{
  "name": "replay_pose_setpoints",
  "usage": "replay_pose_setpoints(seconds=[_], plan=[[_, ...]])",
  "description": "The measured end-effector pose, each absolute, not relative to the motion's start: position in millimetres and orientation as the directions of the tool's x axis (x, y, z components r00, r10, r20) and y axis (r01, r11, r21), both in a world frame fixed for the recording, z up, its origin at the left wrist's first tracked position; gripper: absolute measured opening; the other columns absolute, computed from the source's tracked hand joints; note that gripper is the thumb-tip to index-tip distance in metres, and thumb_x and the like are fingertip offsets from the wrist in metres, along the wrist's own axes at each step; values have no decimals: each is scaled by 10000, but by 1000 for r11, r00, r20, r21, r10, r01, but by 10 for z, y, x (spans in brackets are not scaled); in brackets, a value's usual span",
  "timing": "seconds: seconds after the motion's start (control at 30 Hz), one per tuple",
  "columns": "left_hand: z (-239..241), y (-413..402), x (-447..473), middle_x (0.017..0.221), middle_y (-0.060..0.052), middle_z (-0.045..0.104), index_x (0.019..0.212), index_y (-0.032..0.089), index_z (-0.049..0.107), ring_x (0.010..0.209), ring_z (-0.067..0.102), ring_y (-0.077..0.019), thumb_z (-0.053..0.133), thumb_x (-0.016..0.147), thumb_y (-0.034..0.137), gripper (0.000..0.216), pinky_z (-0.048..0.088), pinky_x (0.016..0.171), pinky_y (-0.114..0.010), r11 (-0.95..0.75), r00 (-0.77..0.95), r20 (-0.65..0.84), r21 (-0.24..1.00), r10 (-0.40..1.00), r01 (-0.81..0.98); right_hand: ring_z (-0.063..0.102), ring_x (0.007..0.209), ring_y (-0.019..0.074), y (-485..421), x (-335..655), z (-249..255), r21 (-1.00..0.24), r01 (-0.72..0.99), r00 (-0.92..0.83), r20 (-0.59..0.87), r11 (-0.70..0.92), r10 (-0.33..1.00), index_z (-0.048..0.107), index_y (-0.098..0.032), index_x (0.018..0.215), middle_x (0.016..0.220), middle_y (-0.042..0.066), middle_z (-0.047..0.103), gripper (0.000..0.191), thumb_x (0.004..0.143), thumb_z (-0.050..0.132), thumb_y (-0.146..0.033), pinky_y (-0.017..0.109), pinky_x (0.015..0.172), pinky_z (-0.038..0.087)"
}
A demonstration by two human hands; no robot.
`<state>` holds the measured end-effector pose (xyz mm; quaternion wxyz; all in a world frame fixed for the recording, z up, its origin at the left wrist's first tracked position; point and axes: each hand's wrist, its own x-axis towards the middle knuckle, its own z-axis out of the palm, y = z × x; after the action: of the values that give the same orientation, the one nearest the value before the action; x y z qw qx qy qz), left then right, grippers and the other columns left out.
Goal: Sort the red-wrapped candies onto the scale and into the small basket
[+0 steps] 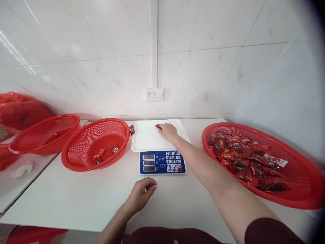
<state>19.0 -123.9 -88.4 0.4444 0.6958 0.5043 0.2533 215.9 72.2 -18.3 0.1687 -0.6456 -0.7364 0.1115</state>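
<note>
My right hand point(168, 130) reaches over the white tray point(144, 139) of a blue-fronted electronic scale point(162, 162), its fingers pinching a small red wrapped candy point(158, 126) at the tray's far part. My left hand point(142, 193) rests on the white table in front of the scale, fingers curled, with a bit of red showing between them. A large red mesh basket point(291, 189) on the right is filled with several red and dark wrapped candies point(243, 159). A smaller red mesh basket point(83, 159) left of the scale holds three candies point(105, 152).
A red plastic basin point(25, 142) sits further left on a neighbouring table, with a red plastic bag point(17, 110) behind it. One candy point(131, 129) lies between the small basket and the scale tray. A wall socket point(154, 94) is on the tiled wall.
</note>
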Motion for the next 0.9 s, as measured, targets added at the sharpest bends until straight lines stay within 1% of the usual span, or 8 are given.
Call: replay_pose_setpoints(seconds=[0.17, 0.3, 0.37, 0.47, 0.57, 0.67, 0.77, 0.9], plan=[[-826, -1211, 175, 787, -29, 653, 778, 333, 582, 748, 609, -241, 486, 830, 472, 178, 509, 717, -415, -112, 348, -77, 864, 934, 492, 600, 1058, 273, 688, 2105, -178, -498, 858, -80, 118, 128, 990, 622, -176, 1166, 1136, 131, 680, 308, 890, 522, -269, 377, 856, 472], [-780, -1190, 202, 795, -34, 660, 791, 330, 582, 747, 613, -242, 474, 838, 469, 183, 515, 718, -420, -129, 353, -65, 857, 933, 499, 640, 1036, 201, 617, 1843, -21, -625, 758, -141, 118, 184, 983, 571, -185, 1242, 1151, 89, 693, 377, 943, 430, -364, 336, 888, 508], [-773, -1176, 210, 804, -31, 666, 790, 333, 582, 752, 615, -238, 475, 844, 465, 179, 519, 716, -415, -153, 364, -46, 853, 930, 499, 622, 1092, 164, 554, 1666, 97, -751, 609, -233, 140, 257, 962, 454, -213, 1361, 1268, 79, 638, 455, 965, 360, -417, 309, 899, 525], [-748, -1121, 155, 838, -29, 676, 798, 325, 578, 763, 622, -229, 473, 854, 441, 166, 529, 720, -401, -193, 326, 19, 839, 945, 508, 500, 1270, 171, 392, 1473, 269, -921, 183, -378, 257, 344, 889, 307, -259, 1445, 1468, 88, 448, 560, 932, 451, -429, 353, 994, 486], [-700, -1009, -42, 853, -18, 688, 838, 312, 573, 775, 637, -218, 451, 872, 427, 171, 542, 735, -375, -179, 185, 83, 779, 979, 601, 495, 1275, 194, 114, 1498, 328, -932, -37, -458, 337, 361, 823, 453, -278, 1348, 1405, 79, 519, 515, 862, 585, -389, 402, 1054, 431], [-692, -859, -347, 904, -26, 694, 878, 295, 569, 857, 652, -233, 421, 881, 404, 184, 541, 803, -386, -99, 18, 128, 664, 992, 741, 651, 1044, 195, -272, 1764, 202, -971, -49, -591, 216, 232, 777, 576, -251, 1214, 1133, 71, 686, 381, 866, 568, -406, 424, 956, 509], [-766, -675, -575, 1030, -87, 682, 957, 245, 578, 983, 637, -294, 402, 877, 340, 216, 503, 874, -479, -33, -78, 161, 594, 984, 804, 673, 949, 203, -698, 2155, -78, -990, 69, -616, 56, 125, 786, 602, -247, 1181, 1067, 69, 700, 377, 852, 579, -430, 437, 883, 543], [-883, -327, -517, 1223, -103, 630, 1112, 209, 568, 1136, 585, -261, 419, 884, 256, 277, 476, 945, -402, -131, 34, 186, 540, 982, 831, 663, 983, 248, -1222, 2650, -504, -985, 169, -470, -118, -42, 875, 640, -298, 1124, 1050, 76, 708, 349, 812, 617, -453, 476, 922, 517]])
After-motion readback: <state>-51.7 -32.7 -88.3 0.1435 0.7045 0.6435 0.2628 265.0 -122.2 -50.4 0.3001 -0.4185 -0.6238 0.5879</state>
